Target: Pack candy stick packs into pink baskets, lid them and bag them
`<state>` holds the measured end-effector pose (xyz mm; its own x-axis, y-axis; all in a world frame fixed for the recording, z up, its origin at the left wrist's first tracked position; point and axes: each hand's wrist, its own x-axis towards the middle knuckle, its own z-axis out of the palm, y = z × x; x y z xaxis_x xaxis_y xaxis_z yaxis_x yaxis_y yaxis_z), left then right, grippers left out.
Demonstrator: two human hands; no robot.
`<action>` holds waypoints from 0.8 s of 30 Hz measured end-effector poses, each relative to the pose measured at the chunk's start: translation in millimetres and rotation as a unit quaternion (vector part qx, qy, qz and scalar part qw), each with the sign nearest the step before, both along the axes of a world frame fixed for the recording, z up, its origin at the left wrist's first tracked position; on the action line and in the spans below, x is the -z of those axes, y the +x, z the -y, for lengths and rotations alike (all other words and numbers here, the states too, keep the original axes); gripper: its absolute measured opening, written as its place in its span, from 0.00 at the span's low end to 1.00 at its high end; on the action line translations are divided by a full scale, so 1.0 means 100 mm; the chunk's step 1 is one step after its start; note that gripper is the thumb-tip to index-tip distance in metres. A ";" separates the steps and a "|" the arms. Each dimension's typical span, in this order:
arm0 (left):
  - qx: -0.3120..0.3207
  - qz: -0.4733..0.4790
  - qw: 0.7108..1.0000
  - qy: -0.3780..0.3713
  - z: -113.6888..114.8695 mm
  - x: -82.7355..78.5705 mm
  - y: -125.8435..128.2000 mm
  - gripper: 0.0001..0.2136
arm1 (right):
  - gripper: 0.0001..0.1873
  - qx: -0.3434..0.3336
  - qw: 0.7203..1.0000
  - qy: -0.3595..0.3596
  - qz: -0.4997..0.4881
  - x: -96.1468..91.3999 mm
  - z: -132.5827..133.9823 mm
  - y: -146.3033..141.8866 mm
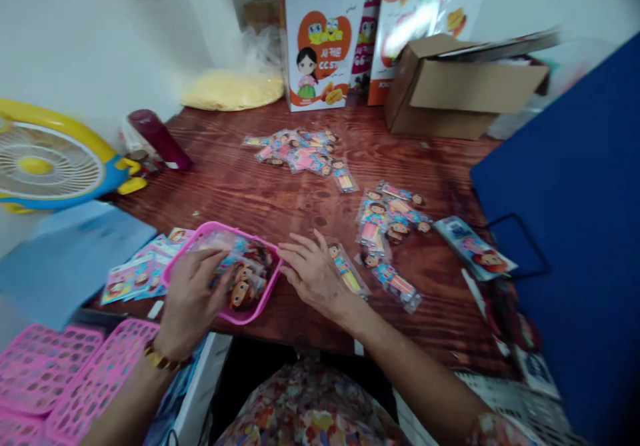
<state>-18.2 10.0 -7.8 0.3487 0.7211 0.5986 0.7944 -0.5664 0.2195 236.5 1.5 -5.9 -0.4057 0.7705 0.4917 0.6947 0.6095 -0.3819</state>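
Note:
A pink plastic basket (pixel 243 317) stands near the table's front edge, filled with clear packets (pixel 245 286) printed with cartoon doll figures. My left hand (pixel 193 296) reaches over its left rim, fingers and thumb curled around packets inside; the fingertips are partly hidden among them. At the basket's right side is my right hand (pixel 315 273), its fingers spread, the tips at or touching the rim. Just right of that hand lies a single packet (pixel 349 271) with yellow and pink sticks. Another packet (pixel 395 283) and a small heap of them (pixel 377 223) are farther right.
A larger packet pile (pixel 300 151) lies farther back. Printed cards (pixel 135 276) sit left of the basket. A yellow-blue fan (pixel 50 159), dark red bottle (pixel 160 141), CC Stick box (pixel 323 53) and open carton (pixel 450 89) stand around; a blue panel (pixel 565 213) borders the right.

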 end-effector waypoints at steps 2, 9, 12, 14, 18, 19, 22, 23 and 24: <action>-0.020 0.002 1.000 -0.005 0.18 0.04 0.00 0.15 | 0.14 0.055 0.998 -0.014 -0.004 0.11 0.18 0.29; -0.010 -0.067 0.997 -0.047 0.52 0.47 0.27 0.24 | 0.17 0.296 0.920 -0.180 0.183 0.55 0.65 0.92; -0.050 -0.072 0.995 -0.039 0.19 0.49 0.42 0.21 | 0.17 0.309 0.900 -0.218 0.216 0.52 0.53 0.66; -0.072 -0.065 0.994 -0.044 -0.09 0.39 0.52 0.20 | 0.16 0.290 0.909 -0.221 0.200 0.46 0.41 0.51; -0.119 0.001 0.993 -0.006 -0.38 0.21 0.77 0.21 | 0.13 0.310 0.915 -0.199 0.163 0.33 0.37 0.74; -0.105 -0.002 0.994 -0.012 -0.36 0.23 0.87 0.20 | 0.12 0.351 0.901 -0.193 0.166 0.32 0.42 0.91; -0.036 -0.077 0.992 -0.092 -0.19 0.43 1.20 0.18 | 0.14 0.454 0.847 -0.202 0.190 0.33 0.67 1.40; -0.038 -0.101 0.987 -0.121 -0.13 0.52 1.31 0.19 | 0.14 0.462 0.837 -0.223 0.191 0.35 0.75 1.52; -0.047 -0.117 0.981 -0.146 -0.08 0.60 1.41 0.20 | 0.13 0.459 0.832 -0.251 0.183 0.37 0.80 1.59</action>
